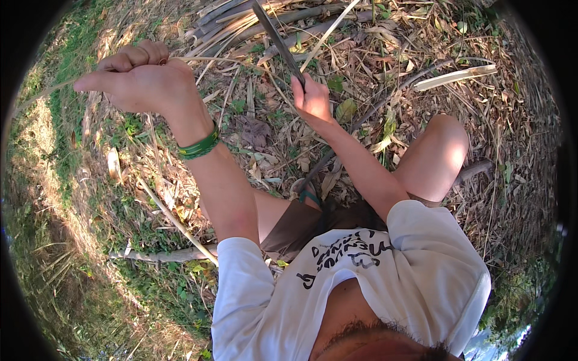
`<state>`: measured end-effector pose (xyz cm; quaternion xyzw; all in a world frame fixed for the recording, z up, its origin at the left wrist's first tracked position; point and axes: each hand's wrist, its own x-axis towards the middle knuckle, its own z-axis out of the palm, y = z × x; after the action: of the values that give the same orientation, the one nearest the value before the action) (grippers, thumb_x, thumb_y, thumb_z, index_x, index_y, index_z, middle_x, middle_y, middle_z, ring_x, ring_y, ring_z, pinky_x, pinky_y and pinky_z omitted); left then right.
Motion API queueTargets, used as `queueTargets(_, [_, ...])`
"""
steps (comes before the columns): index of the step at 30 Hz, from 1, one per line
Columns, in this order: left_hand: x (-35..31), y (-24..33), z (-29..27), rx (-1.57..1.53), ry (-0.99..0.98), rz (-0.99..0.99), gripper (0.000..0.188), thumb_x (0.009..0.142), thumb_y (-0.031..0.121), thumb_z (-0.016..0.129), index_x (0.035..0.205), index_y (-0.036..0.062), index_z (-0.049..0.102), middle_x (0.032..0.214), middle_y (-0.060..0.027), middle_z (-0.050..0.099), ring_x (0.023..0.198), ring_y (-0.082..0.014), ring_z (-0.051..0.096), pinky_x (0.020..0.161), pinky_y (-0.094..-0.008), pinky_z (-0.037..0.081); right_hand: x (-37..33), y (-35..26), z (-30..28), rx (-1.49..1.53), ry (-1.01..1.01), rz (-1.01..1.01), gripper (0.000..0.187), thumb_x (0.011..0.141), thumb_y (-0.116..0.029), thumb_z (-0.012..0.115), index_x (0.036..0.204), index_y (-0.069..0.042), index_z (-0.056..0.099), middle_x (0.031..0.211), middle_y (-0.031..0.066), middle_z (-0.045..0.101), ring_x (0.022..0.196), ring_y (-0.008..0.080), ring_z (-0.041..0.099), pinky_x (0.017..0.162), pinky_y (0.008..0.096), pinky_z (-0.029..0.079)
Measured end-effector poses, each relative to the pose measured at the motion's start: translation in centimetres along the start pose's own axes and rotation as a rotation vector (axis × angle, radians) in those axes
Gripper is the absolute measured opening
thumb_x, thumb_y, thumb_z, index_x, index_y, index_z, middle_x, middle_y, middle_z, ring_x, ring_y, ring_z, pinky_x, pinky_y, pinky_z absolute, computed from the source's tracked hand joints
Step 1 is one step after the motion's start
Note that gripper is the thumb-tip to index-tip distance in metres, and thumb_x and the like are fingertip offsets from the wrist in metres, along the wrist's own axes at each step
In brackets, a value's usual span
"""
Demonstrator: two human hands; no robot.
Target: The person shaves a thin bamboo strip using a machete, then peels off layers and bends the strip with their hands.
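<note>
My left hand (137,77) is raised at the upper left, its fingers closed round a thin pale bamboo strip (214,59). One end of the strip runs out past the thumb to the left. The other part bends across towards my right hand (313,102), where I cannot make out how it ends. That right hand is closed on the lower end of a long dark-bladed knife (276,37), which points up and away to the left. Its handle is mostly hidden in my fingers. Just beside the blade, a straight pale strip (329,33) slants up to the right.
Split pale lengths (226,27) lie piled at the top. A broad split piece (456,77) rests on dry leaves at the right. A thin stick (174,219) and a thicker branch (159,256) lie at the lower left. My bent knee (442,144) juts out at the right.
</note>
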<state>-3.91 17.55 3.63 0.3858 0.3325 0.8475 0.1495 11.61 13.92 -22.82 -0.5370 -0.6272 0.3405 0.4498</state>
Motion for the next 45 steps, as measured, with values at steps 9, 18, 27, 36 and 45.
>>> queueTargets(9, [0.1, 0.7, -1.8, 0.094, 0.032, 0.003, 0.061, 0.103, 0.063, 0.032, 0.065, 0.0154, 0.025, 0.052, 0.0024, 0.019, 0.044, -0.0113, 0.015, 0.041, -0.0295, 0.012, -5.9, 18.7, 3.9, 0.395, -0.774, 1.066, 0.046, 0.102, -0.039, 0.052, 0.097, 0.006, 0.061, 0.068, 0.0133, 0.062, 0.052, 0.0241, 0.061, 0.051, 0.0363, 0.051])
queueTargets(18, [0.5, 1.0, -0.4, -0.04, -0.014, 0.033, 0.061, 0.103, 0.063, 0.031, 0.065, 0.0159, 0.024, 0.053, 0.0027, 0.015, 0.047, -0.0125, 0.012, 0.045, -0.0297, 0.011, 5.6, 5.6, -0.1, -0.446, -0.343, 0.171, 0.039, 0.096, -0.036, 0.055, 0.101, 0.002, 0.065, 0.086, 0.0234, 0.069, 0.08, 0.043, 0.067, 0.076, 0.0507, 0.054])
queueTargets(27, [-1.0, -1.3, 1.5, -0.123, 0.069, -0.103, 0.06, 0.104, 0.061, 0.032, 0.065, 0.0161, 0.023, 0.053, 0.0023, 0.016, 0.045, -0.0122, 0.013, 0.043, -0.0297, 0.013, -6.9, 16.6, 1.0, -0.6, -0.567, 0.312, 0.037, 0.1, -0.031, 0.053, 0.089, 0.002, 0.065, 0.075, 0.0223, 0.067, 0.072, 0.0397, 0.067, 0.066, 0.0485, 0.053])
queueTargets(36, [0.5, 1.3, 1.4, -0.082, -0.101, 0.097, 0.064, 0.101, 0.067, 0.03, 0.062, 0.0163, 0.02, 0.051, 0.0025, 0.012, 0.044, -0.0131, 0.01, 0.042, -0.0297, 0.011, 4.1, 7.9, 0.8, -0.485, -0.621, 0.446, 0.039, 0.095, -0.033, 0.056, 0.098, 0.004, 0.066, 0.093, 0.0247, 0.071, 0.09, 0.0396, 0.07, 0.079, 0.0482, 0.055])
queueTargets(45, [0.7, 0.1, 1.9, -0.291, -0.073, -0.012, 0.065, 0.1, 0.069, 0.024, 0.062, 0.0168, 0.021, 0.049, 0.0022, 0.012, 0.042, -0.0133, 0.011, 0.041, -0.0289, 0.011, -1.6, 2.8, -0.1, -0.054, -0.11, -0.016, 0.028, 0.099, -0.025, 0.051, 0.105, 0.0, 0.061, 0.074, 0.0228, 0.066, 0.07, 0.0441, 0.065, 0.064, 0.0504, 0.053])
